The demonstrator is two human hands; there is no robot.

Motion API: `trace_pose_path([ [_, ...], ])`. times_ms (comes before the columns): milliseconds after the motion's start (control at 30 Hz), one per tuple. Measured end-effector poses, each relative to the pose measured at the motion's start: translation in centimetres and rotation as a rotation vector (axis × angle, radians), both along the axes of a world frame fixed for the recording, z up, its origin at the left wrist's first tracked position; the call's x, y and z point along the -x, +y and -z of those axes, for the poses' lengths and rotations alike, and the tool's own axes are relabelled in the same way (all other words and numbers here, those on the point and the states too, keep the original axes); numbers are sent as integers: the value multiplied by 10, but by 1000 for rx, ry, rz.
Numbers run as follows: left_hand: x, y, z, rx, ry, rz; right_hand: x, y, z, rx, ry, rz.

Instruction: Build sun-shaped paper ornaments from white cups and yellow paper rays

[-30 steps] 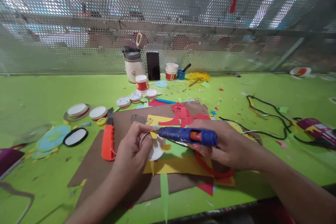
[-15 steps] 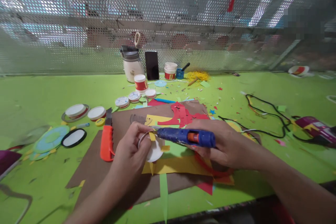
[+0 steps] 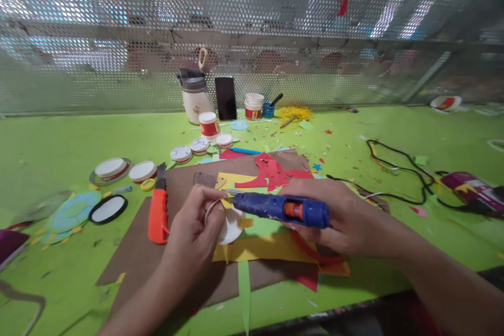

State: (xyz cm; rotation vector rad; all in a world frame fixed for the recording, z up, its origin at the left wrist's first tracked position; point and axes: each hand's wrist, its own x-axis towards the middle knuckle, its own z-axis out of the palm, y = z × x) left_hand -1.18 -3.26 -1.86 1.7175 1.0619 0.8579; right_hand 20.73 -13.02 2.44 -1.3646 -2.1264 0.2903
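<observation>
My right hand [image 3: 338, 215] is closed round a blue glue gun [image 3: 281, 207] with an orange trigger, its nozzle pointing left. The nozzle tip meets a small yellow paper piece at the rim of a white round lid [image 3: 228, 226]. My left hand [image 3: 195, 231] pinches that lid and tilts it up over a brown cardboard sheet [image 3: 149, 252]. Yellow, green and red paper pieces [image 3: 268, 247] lie on the cardboard under both hands.
An orange-handled utility knife [image 3: 158, 210] lies left of my left hand. Round lids [image 3: 142, 170], paper rings [image 3: 74, 210], red cut-outs [image 3: 271, 172], a jug [image 3: 195, 95], a phone [image 3: 226, 97] and cups [image 3: 208, 125] stand behind. A black cord [image 3: 397, 168] runs right over the green table [image 3: 59, 136].
Both hands and the glue gun have stayed nearly in place; the gun's nozzle has shifted slightly along the lid's rim. The view has drifted a little.
</observation>
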Motion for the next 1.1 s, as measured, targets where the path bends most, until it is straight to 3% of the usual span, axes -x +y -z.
trace_pose_path([
  [233, 1, 0, 1, 7, -5, 34, 3, 0, 1, 0, -46, -13],
  [400, -1, 0, 0, 99, -43, 12, 4, 1, 1, -22, -59, 1],
  [633, 2, 3, 5, 224, -84, 79, 4, -1, 1, -56, -82, 4],
  [900, 1, 3, 1, 161, -92, 43, 1, -1, -1, -82, -49, -4],
  [1100, -2, -4, -7, 124, -94, -55, -6, 2, -1, -76, 20, 49],
])
